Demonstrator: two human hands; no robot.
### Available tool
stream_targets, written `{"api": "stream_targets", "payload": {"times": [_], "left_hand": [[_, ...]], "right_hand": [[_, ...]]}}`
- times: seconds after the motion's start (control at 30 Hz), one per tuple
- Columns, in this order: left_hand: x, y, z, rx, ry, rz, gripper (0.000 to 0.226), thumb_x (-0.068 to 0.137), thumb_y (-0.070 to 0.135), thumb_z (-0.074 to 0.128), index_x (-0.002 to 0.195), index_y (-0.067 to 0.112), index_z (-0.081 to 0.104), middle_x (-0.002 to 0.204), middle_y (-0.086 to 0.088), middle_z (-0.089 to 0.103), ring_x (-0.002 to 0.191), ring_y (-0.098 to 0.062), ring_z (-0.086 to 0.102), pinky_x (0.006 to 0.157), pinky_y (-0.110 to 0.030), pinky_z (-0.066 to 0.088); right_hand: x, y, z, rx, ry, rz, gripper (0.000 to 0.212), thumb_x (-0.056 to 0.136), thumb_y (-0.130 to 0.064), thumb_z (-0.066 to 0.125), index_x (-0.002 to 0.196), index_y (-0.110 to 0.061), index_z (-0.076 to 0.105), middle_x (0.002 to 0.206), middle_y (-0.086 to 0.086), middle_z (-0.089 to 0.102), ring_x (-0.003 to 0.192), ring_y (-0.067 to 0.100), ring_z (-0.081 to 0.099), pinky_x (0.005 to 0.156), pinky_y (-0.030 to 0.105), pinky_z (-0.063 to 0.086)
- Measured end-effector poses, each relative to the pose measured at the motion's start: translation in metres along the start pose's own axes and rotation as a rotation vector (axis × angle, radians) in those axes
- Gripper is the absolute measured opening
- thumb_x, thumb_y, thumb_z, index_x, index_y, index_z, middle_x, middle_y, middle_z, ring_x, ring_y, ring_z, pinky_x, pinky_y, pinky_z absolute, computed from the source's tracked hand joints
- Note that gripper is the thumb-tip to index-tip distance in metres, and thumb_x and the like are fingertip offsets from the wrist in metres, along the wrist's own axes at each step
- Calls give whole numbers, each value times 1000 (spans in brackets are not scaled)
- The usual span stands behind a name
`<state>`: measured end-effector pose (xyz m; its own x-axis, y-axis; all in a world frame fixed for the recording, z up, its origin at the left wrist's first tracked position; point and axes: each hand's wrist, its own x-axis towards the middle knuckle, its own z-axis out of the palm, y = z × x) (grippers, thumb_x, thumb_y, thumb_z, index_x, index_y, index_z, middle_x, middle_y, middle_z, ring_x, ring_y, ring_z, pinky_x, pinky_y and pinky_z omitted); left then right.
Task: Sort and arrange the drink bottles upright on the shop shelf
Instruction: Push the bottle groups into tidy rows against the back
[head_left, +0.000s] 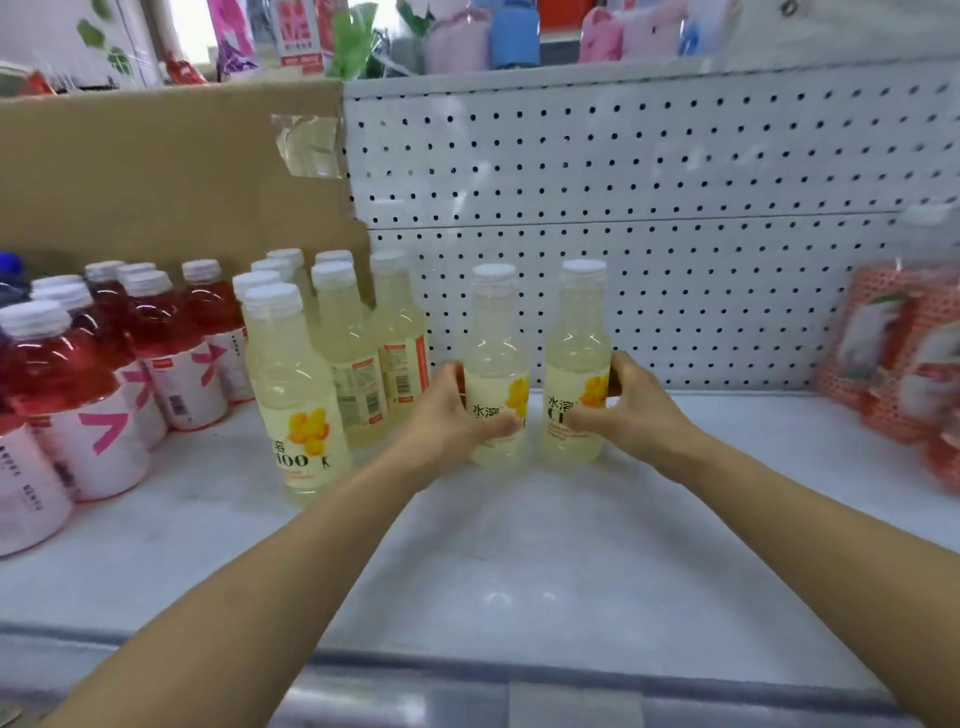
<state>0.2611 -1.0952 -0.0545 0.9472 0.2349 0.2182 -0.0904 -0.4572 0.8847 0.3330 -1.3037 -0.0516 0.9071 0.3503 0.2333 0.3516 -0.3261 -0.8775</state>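
White shelf (519, 545) with pegboard (649, 208) behind: left hand (447, 415) grips one upright lemon bottle (496, 332), right hand (631, 410) another bottle (576, 332); red bottles (156, 332) at nine o'clock.

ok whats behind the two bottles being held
Behind the two held bottles is the white pegboard, nothing else standing there. The left hand and right hand cover their outer sides.

Two hands, the left hand (448, 415) and the right hand (631, 410), each grip one pale yellow bottle (497, 364) (576, 358); about seven more yellow ones (296, 395) cluster leftward; roughly seven red bottles (62, 395) stand beyond; several orange-red packets (904, 353) lie right, count unclear.
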Motion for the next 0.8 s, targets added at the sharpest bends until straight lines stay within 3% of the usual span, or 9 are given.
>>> {"api": "stream_targets", "payload": {"times": [0.1, 0.27, 0.47, 0.7, 0.8], "left_hand": [[30, -1, 12, 6, -33, -27, 66, 73, 25, 88, 127, 24, 48, 109, 8, 66, 98, -6, 64, 66, -16, 47], [70, 2, 28, 43, -29, -47, 64, 72, 27, 89, 122, 30, 49, 109, 14, 64, 99, -5, 61, 75, -22, 47], [91, -3, 45, -55, 12, -21, 60, 75, 14, 87, 124, 21, 53, 113, 6, 67, 102, -11, 67, 77, -20, 52], [100, -4, 40, -75, -35, -10, 50, 75, 11, 86, 110, 30, 55, 106, 11, 69, 90, 2, 67, 64, -11, 52], [97, -2, 39, -47, -39, -24, 56, 77, 14, 85, 120, 24, 52, 111, 9, 67, 97, -2, 65, 69, -12, 51]], "right_hand": [[18, 9, -16, -9, 22, 15, 50, 74, -12, 80, 113, -23, 51, 100, -7, 63, 86, 0, 60, 58, 11, 43], [50, 24, -30, 15, 44, 29, 49, 75, -8, 79, 116, -17, 52, 101, -5, 62, 92, 6, 60, 70, 21, 47], [74, 38, -32, 74, 7, -31, 41, 76, -4, 78, 109, -17, 57, 102, -1, 67, 94, 10, 66, 76, 25, 55], [82, 37, -25, 104, 16, -55, 39, 77, -2, 77, 96, -28, 56, 97, -4, 68, 87, 6, 68, 62, 14, 54], [78, 35, -23, 118, -4, -37, 40, 79, -2, 76, 101, -27, 54, 99, -6, 64, 94, 10, 66, 63, 13, 52]]}}
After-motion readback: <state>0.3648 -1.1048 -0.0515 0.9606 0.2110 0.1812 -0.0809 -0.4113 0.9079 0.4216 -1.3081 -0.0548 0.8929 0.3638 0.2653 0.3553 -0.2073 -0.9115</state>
